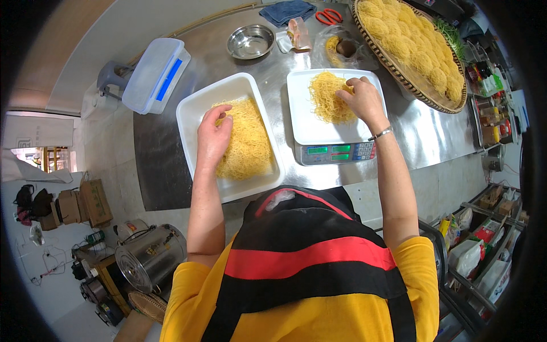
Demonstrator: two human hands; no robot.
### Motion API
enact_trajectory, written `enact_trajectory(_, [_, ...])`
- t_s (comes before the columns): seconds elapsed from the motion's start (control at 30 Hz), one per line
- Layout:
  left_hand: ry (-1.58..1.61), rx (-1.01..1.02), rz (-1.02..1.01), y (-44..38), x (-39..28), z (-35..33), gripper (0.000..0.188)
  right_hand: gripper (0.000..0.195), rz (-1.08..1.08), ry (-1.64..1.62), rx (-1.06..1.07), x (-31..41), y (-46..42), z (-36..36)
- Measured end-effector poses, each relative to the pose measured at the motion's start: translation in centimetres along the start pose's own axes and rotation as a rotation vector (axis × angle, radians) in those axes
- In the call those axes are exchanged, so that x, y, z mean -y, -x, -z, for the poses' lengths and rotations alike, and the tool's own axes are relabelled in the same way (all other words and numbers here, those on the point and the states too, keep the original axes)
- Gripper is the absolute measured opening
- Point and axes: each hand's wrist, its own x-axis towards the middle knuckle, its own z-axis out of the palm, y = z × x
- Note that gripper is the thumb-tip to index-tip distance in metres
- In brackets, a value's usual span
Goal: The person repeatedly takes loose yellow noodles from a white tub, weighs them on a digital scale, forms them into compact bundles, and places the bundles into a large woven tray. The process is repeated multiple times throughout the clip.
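Note:
My left hand (215, 132) rests over the left side of a heap of thin yellow noodles (248, 147) in a white plastic tub (192, 110), its fingers loosely curled; whether they grip any strands is hidden. My right hand (362, 99) is at the right edge of a smaller portion of noodles (327, 97). That portion lies on the white pan (303, 130) of a digital scale (335, 154) with lit green displays. The right thumb and fingertips touch its strands, and whether they pinch any is unclear.
A round woven tray (397, 70) of noodle nests stands at the right. Behind are a steel bowl (251, 42), a plastic bag (318, 53) with round items, red-handled scissors (329, 17) and a blue cloth (287, 13). A lidded plastic box (149, 77) sits at the left.

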Motion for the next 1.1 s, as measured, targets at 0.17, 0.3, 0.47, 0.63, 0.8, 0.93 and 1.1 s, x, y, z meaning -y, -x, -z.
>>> enact_trajectory(0.17, [-0.062,0.016,-0.049,-0.3,-0.8,-0.5,0.027,0.039,-0.033,-0.017,-0.085,-1.5,0.2,0.6])
enact_trajectory(0.3, [-0.087,0.208,-0.116,-1.2,-3.1,-3.8,0.030,0.034,-0.070,-0.035,-0.087,-3.9,0.9,0.8])
enact_trajectory(0.47, [-0.351,0.492,-0.537,-4.1,-7.2,-10.9,0.051,0.030,0.015,-0.196,-0.069,-5.9,2.3,-0.2])
enact_trajectory(0.63, [-0.777,0.815,-0.816,-8.2,-11.1,-17.0,0.074,0.029,-0.006,-0.267,-0.125,-7.3,3.6,0.7])
enact_trajectory(0.8, [-1.061,0.853,-1.109,-9.4,-12.1,-20.3,0.070,0.029,-0.013,-0.332,-0.135,-8.7,4.8,1.6])
enact_trajectory(0.93, [-1.147,0.893,-1.208,-9.7,-11.9,-21.7,0.062,0.029,-0.016,-0.332,-0.132,-9.9,5.5,1.9])
enact_trajectory(1.1, [-1.091,0.960,-1.175,-10.3,-12.1,-22.8,0.044,0.029,-0.005,-0.359,-0.127,-10.6,5.3,1.7])
